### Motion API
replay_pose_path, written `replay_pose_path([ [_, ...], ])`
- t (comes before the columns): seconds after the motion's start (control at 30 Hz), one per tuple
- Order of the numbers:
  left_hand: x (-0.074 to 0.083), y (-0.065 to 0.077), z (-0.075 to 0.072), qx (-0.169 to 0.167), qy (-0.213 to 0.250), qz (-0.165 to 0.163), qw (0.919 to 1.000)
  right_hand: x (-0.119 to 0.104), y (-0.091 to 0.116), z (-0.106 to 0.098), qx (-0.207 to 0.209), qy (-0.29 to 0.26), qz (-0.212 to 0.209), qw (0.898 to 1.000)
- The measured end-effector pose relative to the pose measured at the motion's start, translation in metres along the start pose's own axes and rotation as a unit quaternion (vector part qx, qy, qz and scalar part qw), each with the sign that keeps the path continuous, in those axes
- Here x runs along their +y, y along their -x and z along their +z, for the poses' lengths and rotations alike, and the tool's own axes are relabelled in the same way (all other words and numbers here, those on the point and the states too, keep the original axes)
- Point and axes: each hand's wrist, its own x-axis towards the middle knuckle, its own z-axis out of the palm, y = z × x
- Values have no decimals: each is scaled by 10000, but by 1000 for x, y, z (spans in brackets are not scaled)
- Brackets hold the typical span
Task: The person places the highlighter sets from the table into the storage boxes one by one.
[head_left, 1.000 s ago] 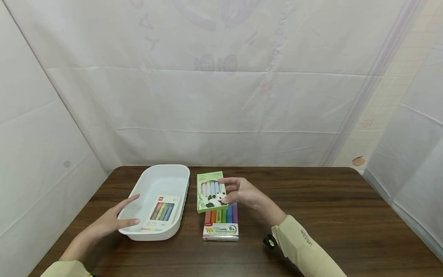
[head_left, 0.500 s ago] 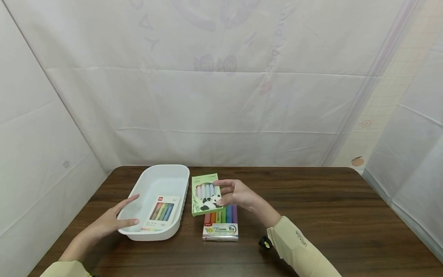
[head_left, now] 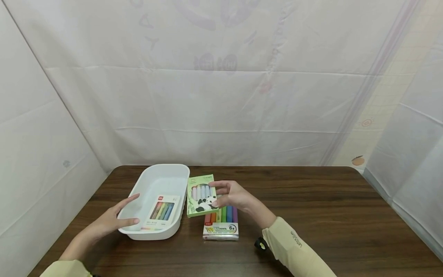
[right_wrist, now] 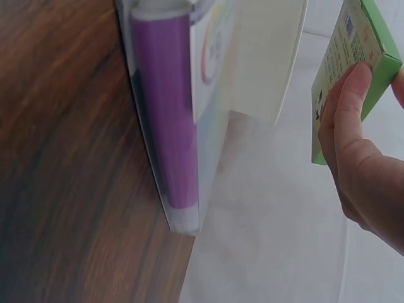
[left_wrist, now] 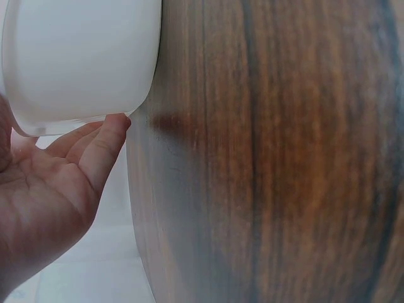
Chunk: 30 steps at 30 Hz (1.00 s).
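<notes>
My right hand grips the right side of a green box with a panda print and a window showing pastel sticks. The box hovers tilted, its left edge near the right rim of a white plastic tray. In the right wrist view, the box's printed back faces the fingers. At the tray's left side, my left hand holds the wall; in the left wrist view its fingers press the outside. Inside the tray lies a white box with several coloured sticks.
A clear-wrapped pack of thick coloured sticks lies on the dark wooden table, partly under the raised box. Its purple stick is close to the right wrist camera. White cloth hangs behind the table and at both sides.
My right hand has carried the green box left and slightly nearer, toward the tray, uncovering a little of the pack's right side. My left hand and the tray have not moved.
</notes>
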Motion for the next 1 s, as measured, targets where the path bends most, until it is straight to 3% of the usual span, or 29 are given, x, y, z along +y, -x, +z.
replay_pose_path([
  [0.17, 2, 0, -1, -67, 29, -175, 9998, 0, -2, 4, 3, 78, 3, 10000],
  [0.87, 2, 0, -1, -104, 68, -230, 9997, -1, -8, 21, 224, 151, 81, 9996],
  [1.0, 0, 0, -1, -71, 47, -95, 9999, 0, -10, 24, 136, 53, 10, 9999],
])
